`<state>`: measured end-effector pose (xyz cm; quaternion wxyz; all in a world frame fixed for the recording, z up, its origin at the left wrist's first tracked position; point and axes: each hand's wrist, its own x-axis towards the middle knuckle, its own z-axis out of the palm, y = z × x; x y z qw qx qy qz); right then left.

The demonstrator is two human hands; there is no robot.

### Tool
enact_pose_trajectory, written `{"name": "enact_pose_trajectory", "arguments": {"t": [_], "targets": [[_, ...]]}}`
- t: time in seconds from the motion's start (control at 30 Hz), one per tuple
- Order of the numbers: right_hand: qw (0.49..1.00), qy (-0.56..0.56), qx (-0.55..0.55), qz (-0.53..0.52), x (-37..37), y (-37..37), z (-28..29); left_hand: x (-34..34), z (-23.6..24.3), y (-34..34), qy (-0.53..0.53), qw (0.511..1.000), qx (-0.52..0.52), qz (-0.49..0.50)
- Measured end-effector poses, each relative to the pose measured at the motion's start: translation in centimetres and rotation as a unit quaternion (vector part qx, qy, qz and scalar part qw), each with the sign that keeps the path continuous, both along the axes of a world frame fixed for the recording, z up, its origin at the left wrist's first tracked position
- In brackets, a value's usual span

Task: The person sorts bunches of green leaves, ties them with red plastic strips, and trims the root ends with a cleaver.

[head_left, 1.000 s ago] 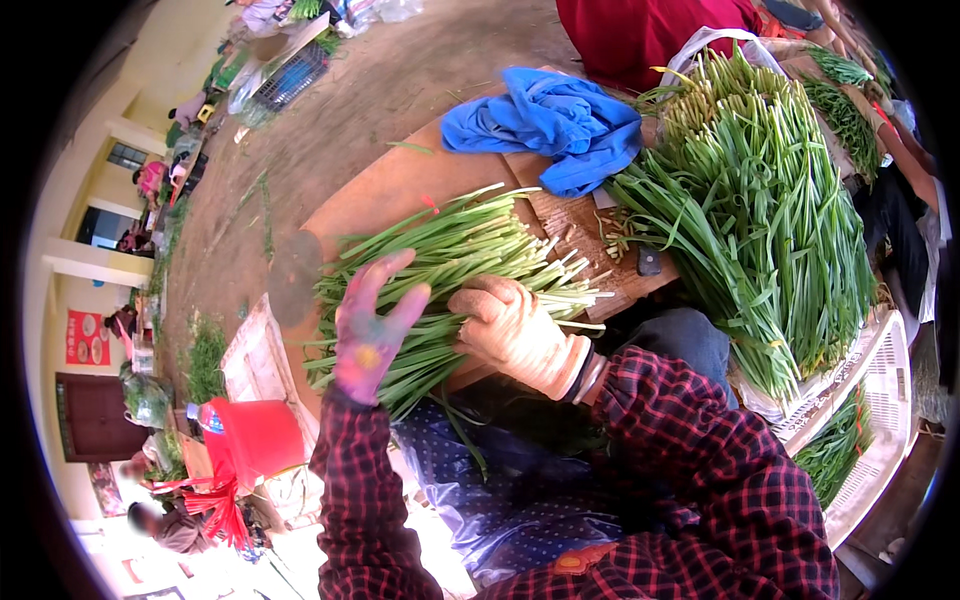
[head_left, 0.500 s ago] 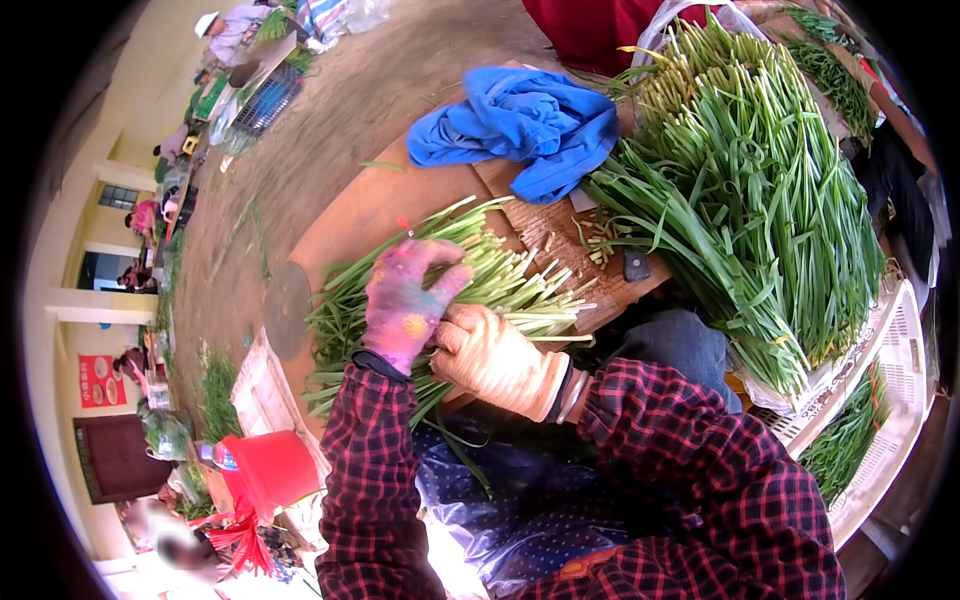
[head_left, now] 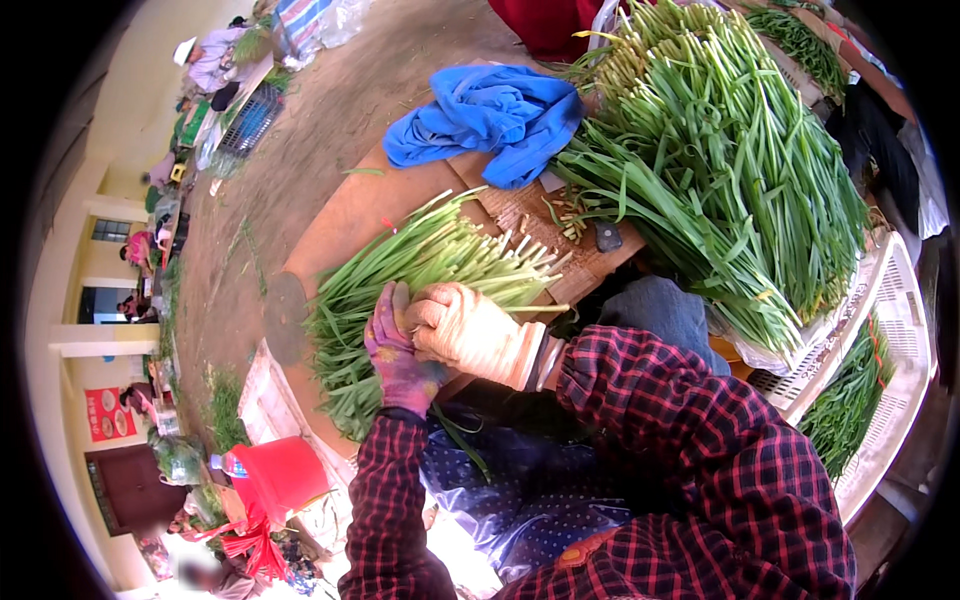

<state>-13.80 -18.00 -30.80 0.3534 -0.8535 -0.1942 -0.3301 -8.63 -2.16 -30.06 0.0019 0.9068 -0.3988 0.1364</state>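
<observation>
A bunch of long green leafy stalks (head_left: 455, 250), like garlic chives, lies on a round brown board, with pale cut ends to the right and leaves to the left. A bit of red tie (head_left: 389, 223) shows on its far side. My left hand (head_left: 398, 345), in a stained pink-purple glove, is at the bunch's near side with its fingers bent together. Right against it, my right hand (head_left: 470, 330), in a whitish glove, is closed in a fist. What the fingers pinch is hidden.
A large heap of the same stalks (head_left: 730, 180) fills the right, beside white plastic crates (head_left: 880, 400). A crumpled blue cloth (head_left: 490, 115) and a small dark blade (head_left: 607, 237) lie on the board (head_left: 350, 215). A red bucket (head_left: 285, 475) stands lower left. Several people work farther off.
My left hand has dropped from the top of the bunch to its near side, beside the right fist. My right hand stays closed. The whole view has shifted slightly.
</observation>
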Motion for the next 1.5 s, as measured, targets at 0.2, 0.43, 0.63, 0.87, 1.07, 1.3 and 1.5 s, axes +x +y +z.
{"name": "enact_pose_trajectory", "arguments": {"t": [0.2, 0.43, 0.63, 0.87, 1.07, 1.3, 1.5], "targets": [[0.980, -0.044, 0.138, -0.138, -4.7, -6.3, 3.4, 1.2, 0.3, 0.0, 0.096, 0.994, -0.030, 0.035], [0.808, 0.073, 0.531, -0.246, -6.2, -7.3, 0.6, 0.2, 2.2, 0.7, 0.093, 0.994, -0.055, 0.036], [0.886, 0.169, 0.412, -0.132, -3.5, -2.9, -0.9, -1.5, 3.7, -0.1, 0.034, 0.999, 0.021, -0.011], [0.837, 0.340, 0.050, -0.426, -4.6, -10.9, 2.4, -1.8, 2.7, 1.2, -0.002, 0.998, 0.061, -0.010], [0.769, 0.440, -0.050, -0.462, -2.3, -15.9, 1.2, -1.2, 0.7, -0.8, 0.046, 0.999, 0.019, -0.004], [0.765, 0.468, 0.403, -0.184, -6.3, -16.0, 7.7, 4.3, 0.7, 1.5, 0.080, 0.992, -0.101, -0.017], [0.711, 0.354, 0.587, -0.159, -16.8, -11.3, 7.3, 5.9, 0.8, 0.6, 0.141, 0.982, -0.122, 0.011]]}}
